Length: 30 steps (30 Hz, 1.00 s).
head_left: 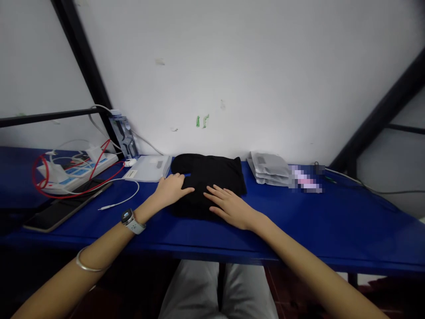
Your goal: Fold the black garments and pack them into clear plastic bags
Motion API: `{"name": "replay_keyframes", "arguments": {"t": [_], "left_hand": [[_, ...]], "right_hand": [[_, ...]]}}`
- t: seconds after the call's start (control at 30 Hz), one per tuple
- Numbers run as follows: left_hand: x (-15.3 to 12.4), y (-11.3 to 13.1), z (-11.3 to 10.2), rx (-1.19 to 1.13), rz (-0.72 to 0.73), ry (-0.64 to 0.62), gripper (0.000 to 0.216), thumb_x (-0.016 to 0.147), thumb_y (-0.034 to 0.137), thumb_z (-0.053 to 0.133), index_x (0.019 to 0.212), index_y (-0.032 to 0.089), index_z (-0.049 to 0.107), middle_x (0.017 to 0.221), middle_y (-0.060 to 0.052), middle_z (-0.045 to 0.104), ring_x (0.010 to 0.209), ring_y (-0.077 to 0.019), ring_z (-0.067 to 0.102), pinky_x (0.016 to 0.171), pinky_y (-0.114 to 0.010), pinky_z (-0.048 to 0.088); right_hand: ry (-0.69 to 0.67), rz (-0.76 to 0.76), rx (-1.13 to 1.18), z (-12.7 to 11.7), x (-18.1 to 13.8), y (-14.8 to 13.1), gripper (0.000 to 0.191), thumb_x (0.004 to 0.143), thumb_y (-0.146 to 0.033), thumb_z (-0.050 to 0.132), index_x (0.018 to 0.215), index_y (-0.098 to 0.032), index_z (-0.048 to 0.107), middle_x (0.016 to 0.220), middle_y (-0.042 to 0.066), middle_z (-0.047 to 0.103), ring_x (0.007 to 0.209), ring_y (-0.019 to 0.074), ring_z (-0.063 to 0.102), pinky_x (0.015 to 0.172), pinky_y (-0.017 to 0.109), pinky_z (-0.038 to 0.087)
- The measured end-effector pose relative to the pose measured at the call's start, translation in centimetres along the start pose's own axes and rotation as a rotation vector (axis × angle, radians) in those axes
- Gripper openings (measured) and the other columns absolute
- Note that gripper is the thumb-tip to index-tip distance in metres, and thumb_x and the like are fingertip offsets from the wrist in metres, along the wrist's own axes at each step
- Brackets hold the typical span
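Note:
A folded black garment lies on the blue table near the wall. My left hand rests on the garment's left edge, fingers stretched flat. My right hand lies flat on its front part, fingers spread and pointing left. Neither hand grips anything. A watch and a bangle sit on my left arm.
A clear plastic bag lies left of the garment. A stack of plastic bags sits to the right. At far left are a power strip with red and white cables and a dark tablet. Black frame bars stand at both sides.

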<state>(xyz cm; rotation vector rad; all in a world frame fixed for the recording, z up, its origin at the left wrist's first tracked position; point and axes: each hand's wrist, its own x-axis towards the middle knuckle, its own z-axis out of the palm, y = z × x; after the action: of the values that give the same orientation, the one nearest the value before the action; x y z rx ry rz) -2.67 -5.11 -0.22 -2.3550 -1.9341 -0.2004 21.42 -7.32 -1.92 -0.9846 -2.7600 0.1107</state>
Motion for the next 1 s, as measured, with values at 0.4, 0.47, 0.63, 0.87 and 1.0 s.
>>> {"name": "replay_keyframes", "arguments": {"t": [0.4,0.47,0.63,0.87,1.0], "left_hand": [[-1.0,4.0,-0.8,0.213,0.146,0.158,0.045,0.092,0.012,0.036,0.136,0.007,0.039,0.092,-0.016,0.069,0.084,-0.0272,0.068,0.082,-0.04,0.042],[-0.8,4.2,-1.9,0.211,0.128,0.156,0.047,0.09,0.01,0.036,0.137,0.009,0.039,0.094,-0.015,0.069,0.083,-0.0259,0.068,0.086,-0.04,0.041],[0.0,4.6,-5.0,0.218,0.109,0.114,0.051,0.083,0.003,0.041,0.133,0.013,0.044,0.095,-0.014,0.069,0.085,-0.0255,0.068,0.093,-0.044,0.037],[0.8,7.2,-7.9,0.098,0.221,0.109,0.038,0.079,0.001,0.051,0.116,0.012,0.055,0.101,-0.015,0.067,0.095,-0.028,0.065,0.088,-0.043,0.041],[0.9,10.3,-7.9,0.04,0.249,0.045,0.036,0.081,0.007,0.058,0.116,0.013,0.054,0.105,-0.015,0.066,0.1,-0.0285,0.064,0.082,-0.038,0.046]], "right_hand": [[0.003,0.042,-0.017,0.5,0.6,-1.0,0.054,0.099,-0.047,0.03,0.144,-0.02,0.04,0.153,0.01,0.033,0.142,0.0282,0.026,0.112,0.051,0.029],[0.09,0.067,-0.012,0.4,0.7,-1.2,0.048,0.099,-0.043,0.034,0.139,-0.019,0.047,0.149,0.011,0.041,0.139,0.0272,0.033,0.112,0.049,0.029],[0.455,0.2,0.118,-0.4,0.1,-0.1,0.032,0.098,-0.033,0.037,0.113,-0.021,0.062,0.126,0.01,0.059,0.12,0.0231,0.053,0.1,0.042,0.041],[0.701,0.306,0.248,-1.2,-0.4,1.3,0.026,0.096,-0.032,0.038,0.097,-0.022,0.062,0.105,0.008,0.062,0.102,0.0232,0.059,0.09,0.04,0.045],[0.819,0.341,0.241,-1.8,-0.6,1.2,0.026,0.095,-0.032,0.037,0.096,-0.022,0.061,0.101,0.008,0.062,0.099,0.0232,0.058,0.089,0.039,0.045]]}}
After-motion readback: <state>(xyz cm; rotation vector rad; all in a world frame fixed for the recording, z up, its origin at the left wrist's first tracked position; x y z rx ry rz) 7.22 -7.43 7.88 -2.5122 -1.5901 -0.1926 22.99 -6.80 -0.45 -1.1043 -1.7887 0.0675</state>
